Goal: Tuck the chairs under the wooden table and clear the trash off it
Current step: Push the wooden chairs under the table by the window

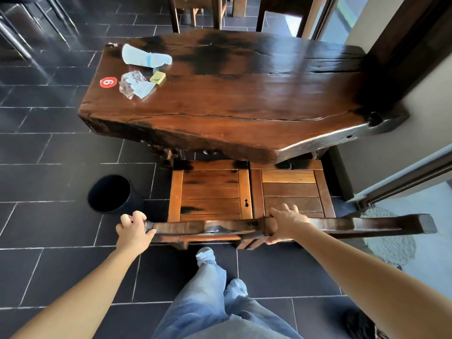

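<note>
Item: 2 chairs (210, 192), lower centre, seats part-way under table (244, 99).
Back rail (203, 227) runs left-right.
Left hand (133, 228) grasps its left end; right hand (286, 223) grasps mid-span.
Table lies directly up-frame.
Trash (144, 57): upper left, on table.

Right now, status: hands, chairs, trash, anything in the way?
Left hand, right hand gripping chair top rail. Two chairs partly under wooden table. Trash on tabletop. Black bin left of chairs, not blocking.

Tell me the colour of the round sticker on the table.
Red sticker, white numeral; head view shows it.
</note>
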`<action>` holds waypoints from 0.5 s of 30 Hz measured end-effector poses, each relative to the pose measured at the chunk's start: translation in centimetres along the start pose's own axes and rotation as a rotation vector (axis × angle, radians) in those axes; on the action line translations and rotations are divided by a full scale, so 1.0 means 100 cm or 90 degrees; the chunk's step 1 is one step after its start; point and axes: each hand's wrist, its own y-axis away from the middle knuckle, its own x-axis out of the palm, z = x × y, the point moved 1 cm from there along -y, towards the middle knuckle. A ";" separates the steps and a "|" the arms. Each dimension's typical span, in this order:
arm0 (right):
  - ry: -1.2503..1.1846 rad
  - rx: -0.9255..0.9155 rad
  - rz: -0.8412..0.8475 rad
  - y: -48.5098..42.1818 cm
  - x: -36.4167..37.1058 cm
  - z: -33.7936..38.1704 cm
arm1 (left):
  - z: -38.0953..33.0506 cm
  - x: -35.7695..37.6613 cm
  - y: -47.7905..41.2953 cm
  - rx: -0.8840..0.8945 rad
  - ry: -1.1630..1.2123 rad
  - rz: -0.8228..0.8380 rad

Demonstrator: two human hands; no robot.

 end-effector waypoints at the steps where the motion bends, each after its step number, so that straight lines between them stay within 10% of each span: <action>1: 0.001 -0.003 -0.004 0.000 0.001 0.000 | 0.000 -0.002 -0.001 -0.006 0.003 0.017; 15: 0.093 0.011 0.111 0.002 -0.028 0.020 | -0.001 -0.025 0.007 0.067 -0.093 0.116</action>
